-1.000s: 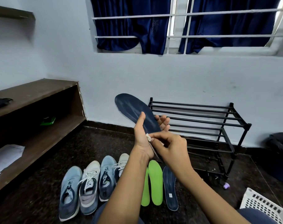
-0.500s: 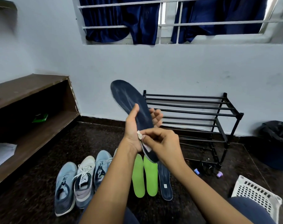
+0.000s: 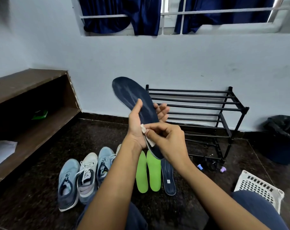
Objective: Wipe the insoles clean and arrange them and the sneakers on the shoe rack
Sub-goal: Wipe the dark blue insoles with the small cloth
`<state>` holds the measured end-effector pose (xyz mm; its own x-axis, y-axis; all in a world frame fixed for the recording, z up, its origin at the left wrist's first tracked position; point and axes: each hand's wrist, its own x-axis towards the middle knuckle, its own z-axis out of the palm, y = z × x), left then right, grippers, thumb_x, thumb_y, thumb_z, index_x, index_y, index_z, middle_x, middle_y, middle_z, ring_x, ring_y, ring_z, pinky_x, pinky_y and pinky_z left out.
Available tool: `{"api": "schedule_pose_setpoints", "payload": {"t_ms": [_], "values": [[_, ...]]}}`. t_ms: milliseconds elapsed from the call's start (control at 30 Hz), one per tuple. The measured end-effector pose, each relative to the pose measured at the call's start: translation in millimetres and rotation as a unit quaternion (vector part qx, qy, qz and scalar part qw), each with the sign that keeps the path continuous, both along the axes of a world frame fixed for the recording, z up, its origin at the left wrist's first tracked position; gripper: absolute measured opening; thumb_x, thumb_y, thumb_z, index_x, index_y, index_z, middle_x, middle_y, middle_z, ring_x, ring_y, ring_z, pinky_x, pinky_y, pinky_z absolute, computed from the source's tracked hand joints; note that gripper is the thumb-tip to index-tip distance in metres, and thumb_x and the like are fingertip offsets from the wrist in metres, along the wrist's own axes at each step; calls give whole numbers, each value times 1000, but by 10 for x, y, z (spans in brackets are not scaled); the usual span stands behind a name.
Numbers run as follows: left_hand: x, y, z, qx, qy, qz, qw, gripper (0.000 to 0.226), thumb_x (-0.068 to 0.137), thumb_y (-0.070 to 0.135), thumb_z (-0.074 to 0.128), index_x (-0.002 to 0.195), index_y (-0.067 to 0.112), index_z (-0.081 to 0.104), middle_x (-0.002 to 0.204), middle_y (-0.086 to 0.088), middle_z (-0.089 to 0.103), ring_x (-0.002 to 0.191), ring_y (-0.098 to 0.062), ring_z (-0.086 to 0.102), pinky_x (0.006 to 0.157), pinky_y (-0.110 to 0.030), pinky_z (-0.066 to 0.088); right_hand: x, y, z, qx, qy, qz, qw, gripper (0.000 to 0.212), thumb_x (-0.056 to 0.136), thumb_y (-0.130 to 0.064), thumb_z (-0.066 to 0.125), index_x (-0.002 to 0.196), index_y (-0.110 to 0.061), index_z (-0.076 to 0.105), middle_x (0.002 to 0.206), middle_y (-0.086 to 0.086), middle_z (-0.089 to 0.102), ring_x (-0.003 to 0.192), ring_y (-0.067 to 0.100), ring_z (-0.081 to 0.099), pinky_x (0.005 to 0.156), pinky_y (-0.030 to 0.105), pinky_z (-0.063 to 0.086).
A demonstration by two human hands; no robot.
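Head view is showing you holding a navy insole [image 3: 134,95] up in front of the black shoe rack [image 3: 199,103], with its toe end tilting up and to the left. Your left hand [image 3: 137,128] is gripping it around the middle, the thumb lying along the top face and the fingers curling behind the far edge. Your right hand [image 3: 167,140] is pinching a small white wipe [image 3: 147,136] between thumb and curled fingers, pressing it against the insole's heel half, right beside your left palm. Below your hands, two green insoles [image 3: 148,173] are lying side by side on the dark floor, with a second navy insole [image 3: 168,178] just to their right. To their left, the sneakers [image 3: 86,176] are sitting in a row, toes pointing away from you, the rightmost one mostly hiding behind your left forearm. A white slotted basket [image 3: 258,186] is standing by your right knee, and a wooden shelf [image 3: 33,80] is running along the left wall.
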<state>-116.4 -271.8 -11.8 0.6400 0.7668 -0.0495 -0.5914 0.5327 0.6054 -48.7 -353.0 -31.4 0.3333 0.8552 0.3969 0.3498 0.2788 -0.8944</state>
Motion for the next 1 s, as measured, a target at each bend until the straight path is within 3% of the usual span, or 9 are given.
{"api": "schedule_pose_setpoints", "payload": {"t_ms": [100, 200, 333, 467, 567, 733, 833, 933, 1000], "values": [[-3, 14, -2, -7, 1, 14, 1000, 48, 96, 53, 39, 86, 9, 56, 87, -11, 71, 82, -21, 71, 77, -29, 57, 20, 20, 27, -11, 5, 10, 1000, 14, 79, -10, 73, 85, -22, 76, 78, -12, 73, 77, -2, 66, 74, 13, 48], [98, -95, -39, -9, 15, 2, 1000, 44, 95, 50, 42, 82, 10, 56, 85, -9, 69, 85, -20, 69, 79, -29, 56, 106, 89, 65, 25, -42, -60, 997, 14, 79, -6, 72, 85, -17, 76, 81, -16, 70, 82, -9, 63, 77, 7, 43], [173, -163, -76, 0, 20, -34, 999, 41, 84, 51, 53, 82, 11, 56, 88, -8, 63, 102, -23, 61, 97, -34, 48, 133, 80, 61, 76, -83, -149, 982, 16, 80, -5, 71, 86, -19, 75, 82, -15, 68, 85, -3, 64, 77, 3, 42], [48, -3, -28, 6, 9, -13, 1000, 52, 92, 57, 43, 85, 7, 55, 82, -10, 69, 83, -22, 70, 87, -33, 54, -5, -27, 29, 2, -30, -45, 999, 15, 79, -7, 72, 88, -18, 76, 73, -15, 70, 69, -6, 62, 68, 8, 44], [-27, 66, -21, 1, -9, 4, 1000, 50, 94, 55, 42, 89, 7, 56, 87, -12, 71, 82, -23, 71, 77, -31, 57, -27, -28, 10, -21, -3, -5, 1000, 13, 79, -8, 72, 85, -19, 76, 68, -15, 69, 65, -5, 61, 65, 8, 43], [82, -79, -72, -1, -4, -8, 1000, 42, 95, 49, 42, 81, 11, 54, 84, -9, 68, 91, -19, 66, 83, -30, 54, 92, 85, 21, 49, -108, -118, 986, 14, 78, -3, 72, 86, -15, 76, 88, -9, 71, 88, -2, 62, 78, 0, 39], [97, -94, -74, 5, -16, -23, 1000, 44, 95, 50, 41, 81, 11, 54, 87, -9, 68, 92, -20, 66, 85, -32, 54, 77, 88, 29, 75, -90, -158, 980, 14, 79, -4, 71, 87, -15, 76, 91, -10, 70, 90, -1, 63, 78, 2, 42], [20, -15, -43, 13, -14, -16, 1000, 49, 94, 55, 39, 82, 10, 54, 88, -11, 70, 87, -21, 70, 82, -30, 55, -23, 6, 4, 15, -28, -87, 996, 18, 80, -8, 72, 86, -24, 76, 82, -12, 73, 79, 0, 66, 77, 15, 51], [-69, 69, -26, 15, -28, 1, 999, 51, 93, 57, 40, 85, 9, 55, 92, -12, 71, 89, -23, 70, 83, -31, 55, -74, -45, 9, -22, 4, -21, 1000, 18, 79, -8, 73, 85, -25, 76, 76, -12, 73, 71, -1, 65, 69, 14, 49]]}}
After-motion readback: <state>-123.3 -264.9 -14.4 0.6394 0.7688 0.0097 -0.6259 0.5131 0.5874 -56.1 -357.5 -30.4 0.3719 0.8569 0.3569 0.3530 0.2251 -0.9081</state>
